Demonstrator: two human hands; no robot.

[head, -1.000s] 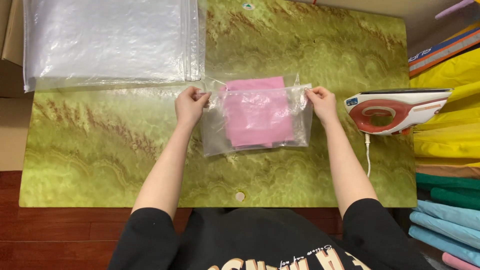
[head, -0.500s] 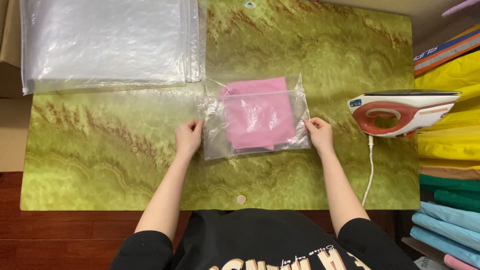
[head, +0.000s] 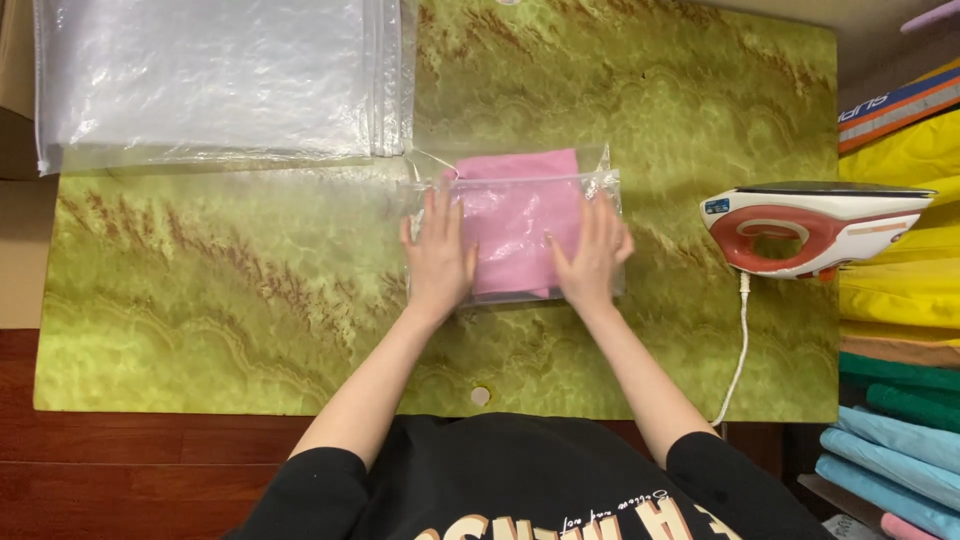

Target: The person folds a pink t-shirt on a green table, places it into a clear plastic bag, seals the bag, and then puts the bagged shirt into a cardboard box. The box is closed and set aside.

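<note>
A folded pink cloth [head: 515, 215] lies inside a clear plastic bag [head: 605, 185] in the middle of the green marbled table [head: 220, 310]. My left hand [head: 437, 255] rests flat on the bag's left part, fingers spread. On the bag's right part my right hand [head: 593, 250] presses down the same way. Both palms lie on the plastic over the cloth, and neither hand grips anything.
A stack of clear plastic bags [head: 210, 80] covers the table's far left corner. A white and red iron [head: 815, 228] stands at the right edge, its cord [head: 738, 350] hanging down. Folded yellow, green and blue cloths [head: 900, 300] are piled to the right.
Both hands let go of the bag's side edges and moved inward onto its top, lying flat over the pink cloth. The bag now lies flatter on the table.
</note>
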